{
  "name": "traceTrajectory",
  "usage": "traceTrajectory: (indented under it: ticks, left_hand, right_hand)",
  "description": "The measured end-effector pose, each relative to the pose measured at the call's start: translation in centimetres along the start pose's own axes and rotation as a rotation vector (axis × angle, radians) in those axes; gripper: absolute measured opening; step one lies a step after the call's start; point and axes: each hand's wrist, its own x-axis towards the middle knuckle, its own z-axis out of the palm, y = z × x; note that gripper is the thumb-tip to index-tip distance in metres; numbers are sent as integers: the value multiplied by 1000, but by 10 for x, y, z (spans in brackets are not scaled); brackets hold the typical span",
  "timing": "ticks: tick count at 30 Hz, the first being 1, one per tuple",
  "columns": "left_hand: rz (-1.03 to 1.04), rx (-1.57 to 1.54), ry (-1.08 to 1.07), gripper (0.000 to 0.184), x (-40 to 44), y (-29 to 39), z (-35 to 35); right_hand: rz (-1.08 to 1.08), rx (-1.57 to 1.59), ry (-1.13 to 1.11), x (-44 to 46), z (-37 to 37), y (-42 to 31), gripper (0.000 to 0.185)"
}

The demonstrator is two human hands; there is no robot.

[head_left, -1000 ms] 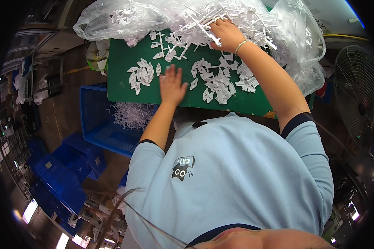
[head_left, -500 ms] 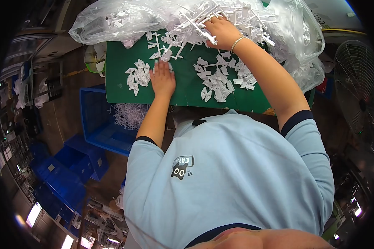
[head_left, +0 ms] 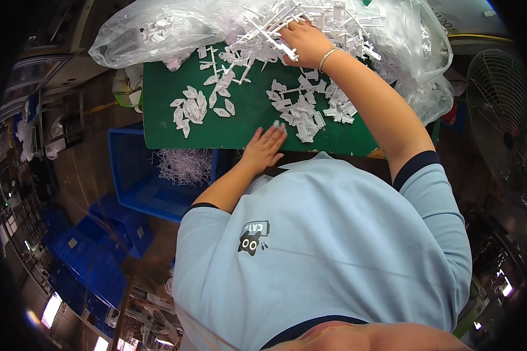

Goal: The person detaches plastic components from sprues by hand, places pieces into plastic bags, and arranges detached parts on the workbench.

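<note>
L hand (head_left: 264, 147) flat, fingers a bit apart, just near-left of ctr pile (head_left: 304, 120), closer than R hand (head_left: 306, 44) at sprues (head_left: 266, 30); R grip: can't tell.

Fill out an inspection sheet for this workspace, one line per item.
Surface: green tabletop, bare patches between the white pieces.
Job's things: tangled heap of white parts at the far side; nearer, a left pile and a right pile of small white pieces.
Clutter: left plastic bag and right plastic bag, both clear, flanking the heap.
Grippers: left hand open at the near edge, fingers spread; right hand at the heap, its grip unclear.
Cables: none certain; a yellow line at upper right could be cord or trim.
Surroundings: blue crate holding thin white pieces at left; fan at right.
</note>
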Motion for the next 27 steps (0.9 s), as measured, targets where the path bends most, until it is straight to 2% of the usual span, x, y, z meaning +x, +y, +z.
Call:
traceTrajectory:
  ticks: [3, 5, 6, 8, 13, 15, 18, 25, 27]
  left_hand:
    - [-100, 38, -34, 74, -12, -27, -11]
    - [-407, 65, -61, 74, -13, -45, -24]
    - [-404, 65, -63, 74, -15, -54, -26]
    - [-437, 89, 223, 70, -17, -66, -28]
    - [-268, 24, 339, 56, 27, -22, -38]
    - [-127, -91, 384, 48, 48, -6, -33]
    - [-92, -25, 487, 41, 79, 5, -23]
    - [-106, -147, 493, 23, 110, -14, -18]
    - [-207, -231, 517, 20, 116, -22, -20]
  right_hand:
    - [-14, 4, 13, 1, 0, -1, 54]
    - [31, -15, -33, 1, -1, -3, 62]
    - [35, -13, -33, 1, -1, -4, 62]
    - [42, -30, -42, 1, -1, -4, 62]
    - [22, -28, -15, 0, 1, -2, 59]
    - [3, -32, 10, 0, 2, -1, 56]
    - [-8, -42, 14, 0, 2, -1, 57]
    - [-16, -45, 22, -1, 0, -2, 59]
    - [-11, -38, 6, -1, -1, -1, 59]
